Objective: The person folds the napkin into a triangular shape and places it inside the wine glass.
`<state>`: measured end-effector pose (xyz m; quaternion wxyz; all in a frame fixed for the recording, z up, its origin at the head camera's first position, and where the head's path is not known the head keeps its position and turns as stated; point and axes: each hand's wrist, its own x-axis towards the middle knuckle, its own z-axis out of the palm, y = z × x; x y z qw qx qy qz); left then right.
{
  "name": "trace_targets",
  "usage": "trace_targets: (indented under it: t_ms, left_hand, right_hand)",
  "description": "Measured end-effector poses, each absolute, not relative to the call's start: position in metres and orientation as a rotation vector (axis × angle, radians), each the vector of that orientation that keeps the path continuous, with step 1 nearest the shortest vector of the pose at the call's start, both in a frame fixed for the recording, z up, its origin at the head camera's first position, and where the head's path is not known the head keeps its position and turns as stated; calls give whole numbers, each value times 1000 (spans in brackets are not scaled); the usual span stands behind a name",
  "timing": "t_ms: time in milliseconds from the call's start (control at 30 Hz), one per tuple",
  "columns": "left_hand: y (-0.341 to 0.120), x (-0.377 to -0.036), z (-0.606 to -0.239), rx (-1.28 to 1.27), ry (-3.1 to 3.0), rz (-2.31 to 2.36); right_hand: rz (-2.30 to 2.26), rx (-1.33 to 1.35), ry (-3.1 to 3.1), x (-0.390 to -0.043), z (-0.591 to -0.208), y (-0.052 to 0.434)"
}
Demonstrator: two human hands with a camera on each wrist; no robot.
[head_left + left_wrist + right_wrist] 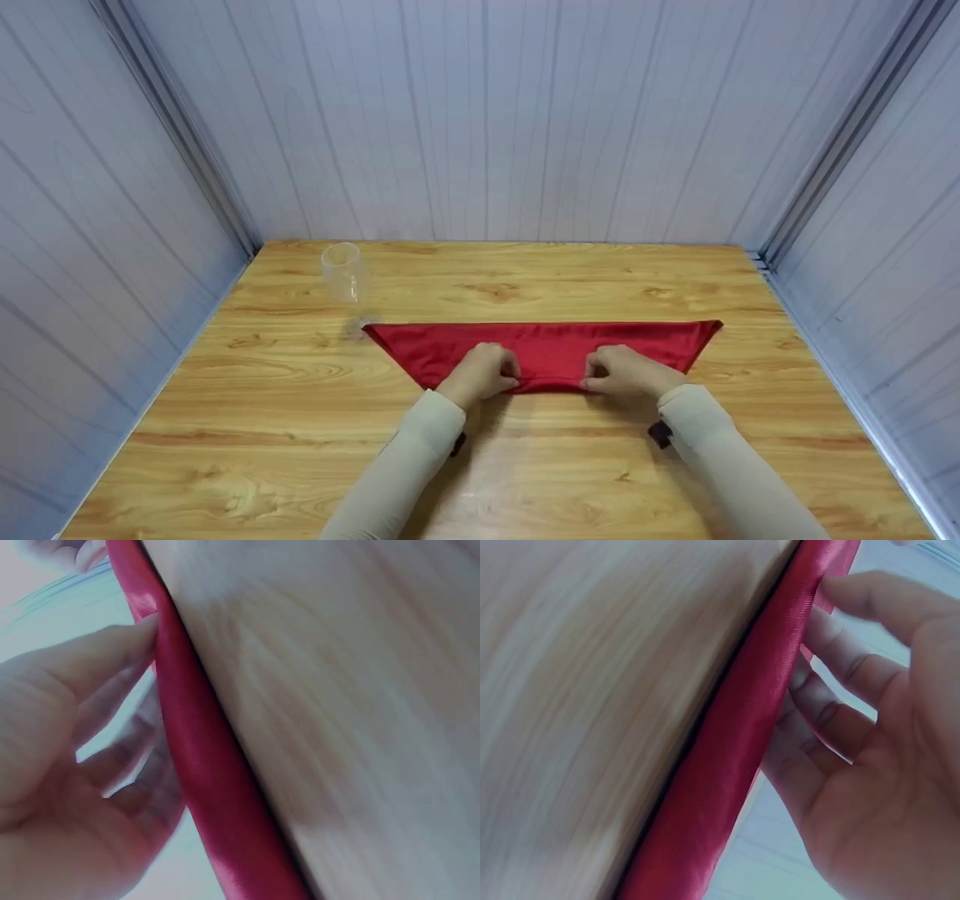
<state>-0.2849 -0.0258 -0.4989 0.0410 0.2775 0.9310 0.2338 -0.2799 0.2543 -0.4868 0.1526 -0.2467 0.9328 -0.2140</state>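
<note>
A red satin napkin (547,351), folded into a wide triangle-like shape with its long edge on the far side, lies flat near the middle of the wooden table (262,420). Its short near edge is rolled up, and both hands work there: the left hand (484,373) pinches the roll at its left end, the right hand (626,373) at its right end, fingers (112,652) curled onto the cloth. A clear plastic wine glass (343,274) stands just beyond the napkin's far left corner.
</note>
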Motion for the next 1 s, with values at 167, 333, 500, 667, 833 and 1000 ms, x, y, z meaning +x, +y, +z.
trace_targets:
  t_ms: [167,333,500,667,833,1000]
  left_hand:
    - [-25,-281,-499,857,2901,717]
    - [-25,-278,-498,938,2941,620]
    - [-26,-274,-498,942,2909,590]
    - [-27,-271,-501,1018,2920,575]
    - [-27,-268,-501,1046,2932,552]
    - [-28,-268,-501,1051,2926,575]
  right_hand:
    - [-621,-686,2698,-274,-488,254]
    - [-581,-782,2742,-274,-490,255]
    - [-576,-801,2741,-272,-490,256]
    - [-551,-831,2746,-268,-488,255]
    - [-561,-826,2732,-266,-487,256]
    - [-562,-891,2753,-263,-490,258]
